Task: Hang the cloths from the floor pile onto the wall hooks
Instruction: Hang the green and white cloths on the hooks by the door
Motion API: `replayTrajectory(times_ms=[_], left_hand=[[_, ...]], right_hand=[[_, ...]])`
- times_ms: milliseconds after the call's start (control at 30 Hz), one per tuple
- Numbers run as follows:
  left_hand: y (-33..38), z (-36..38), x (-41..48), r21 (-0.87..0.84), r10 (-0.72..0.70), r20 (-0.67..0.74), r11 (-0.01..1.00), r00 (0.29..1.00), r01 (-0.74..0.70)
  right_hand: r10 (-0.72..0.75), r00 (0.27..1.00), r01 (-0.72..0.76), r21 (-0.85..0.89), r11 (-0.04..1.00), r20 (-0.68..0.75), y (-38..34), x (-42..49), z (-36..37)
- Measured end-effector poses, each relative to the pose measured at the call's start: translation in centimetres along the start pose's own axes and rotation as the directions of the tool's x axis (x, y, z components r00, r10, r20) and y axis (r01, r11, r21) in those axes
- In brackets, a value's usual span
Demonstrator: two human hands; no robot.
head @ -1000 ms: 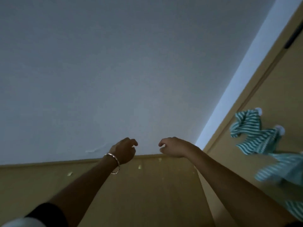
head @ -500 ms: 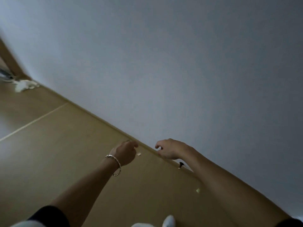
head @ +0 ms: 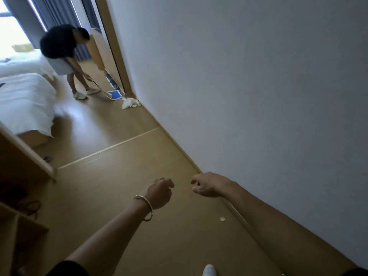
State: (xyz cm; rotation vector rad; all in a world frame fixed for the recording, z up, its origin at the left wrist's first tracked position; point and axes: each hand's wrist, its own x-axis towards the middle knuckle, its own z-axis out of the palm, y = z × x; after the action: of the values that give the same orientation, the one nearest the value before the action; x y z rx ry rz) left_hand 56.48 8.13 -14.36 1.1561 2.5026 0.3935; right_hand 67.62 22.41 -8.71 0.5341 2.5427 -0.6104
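A small heap of white and pale yellow cloths (head: 130, 103) lies on the wooden floor at the foot of the grey wall, far ahead by the door frame. My left hand (head: 160, 193), with a bracelet on its wrist, and my right hand (head: 207, 187) reach forward side by side over the floor, well short of the heap. Both hands hold nothing, with fingers loosely curled. No wall hooks or hung cloths are in view.
A person (head: 63, 56) bends over a blue dustpan (head: 115, 95) near the cloth heap. A white bed (head: 23, 102) fills the left. Wooden shelving (head: 22, 226) stands at lower left. The grey wall (head: 258, 96) runs along my right. A small scrap (head: 222, 219) lies on the floor.
My view has swung left from the wall corner and the striped cloths hanging on the door, and now looks down the hallway. Both hands kept their pose in front of me.
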Motion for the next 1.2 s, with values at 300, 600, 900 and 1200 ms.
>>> replayTrajectory(times_ms=[300, 600, 900, 1200], left_hand=[[3.3, -1.3, 9.9, 0.015, -0.053, 0.000, 0.998, 0.999, 0.053], [-0.2, -3.3, 17.6, 0.003, -0.186, -0.031, 0.982, 0.982, 0.187], [-8.0, -7.8, 28.4, -0.073, -0.219, -0.044, 0.974, 0.975, 0.216], [-18.7, -19.8, 39.8, -0.081, -0.249, -0.171, 0.968, 0.953, 0.239]], right_hand=[[-0.024, 0.999, 0.022, 0.037, 0.999, 0.046, 7.8, 8.3, -6.9], [-0.082, 0.989, 0.083, -0.001, 0.997, 0.124, 7.4, 16.3, -10.7], [-0.099, 0.988, 0.112, -0.100, 0.989, 0.123, 2.9, 28.9, -17.7], [-0.171, 0.984, 0.178, -0.178, 0.968, 0.049, -7.8, 43.0, -27.7]])
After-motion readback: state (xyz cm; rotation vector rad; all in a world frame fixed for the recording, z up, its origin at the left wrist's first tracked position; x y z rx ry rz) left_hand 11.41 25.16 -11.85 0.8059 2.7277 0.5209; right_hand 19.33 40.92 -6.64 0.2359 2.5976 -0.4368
